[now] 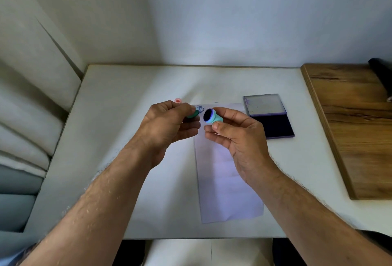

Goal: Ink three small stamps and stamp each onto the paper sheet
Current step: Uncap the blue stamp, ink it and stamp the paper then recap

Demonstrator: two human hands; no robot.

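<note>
Hands (pixel 169 121) (pixel 235 132) pinch cap (pixel 193 114), stamp (pixel 212 116).

No legible text, brand or number anywhere. Paper sheet (pixel 222 170): one round blue stamp imprint (pixel 200 108) at its 11 o'clock corner, holding curved marks too small to read as letters.

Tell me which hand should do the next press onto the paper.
Probably the right hand: its fingers already hold the teal stamp, whose face looks dark with ink, above the paper sheet. The left hand holds only a green cap.
</note>
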